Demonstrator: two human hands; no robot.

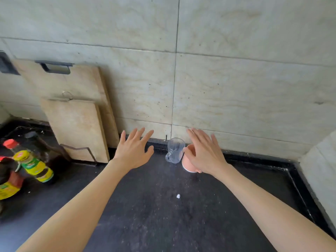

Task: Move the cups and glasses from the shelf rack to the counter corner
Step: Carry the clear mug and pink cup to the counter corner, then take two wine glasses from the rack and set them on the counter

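Observation:
A clear glass mug (175, 150) with a handle on its left stands upright on the dark counter (154, 206) near the wall. Right beside it stands a pink cup (188, 163), partly hidden by my right hand (203, 153). That hand hovers over the pink cup with its fingers spread and straight; I cannot tell whether it touches the cup. My left hand (133, 150) is held out to the left of the glass mug, fingers spread, holding nothing. The shelf rack is out of view.
Two wooden cutting boards (76, 113) lean against the tiled wall at the left. Sauce bottles (31, 162) stand at the far left of the counter. A white crumb (178, 196) lies mid-counter. A raised counter edge (300, 188) and a wall run along the right.

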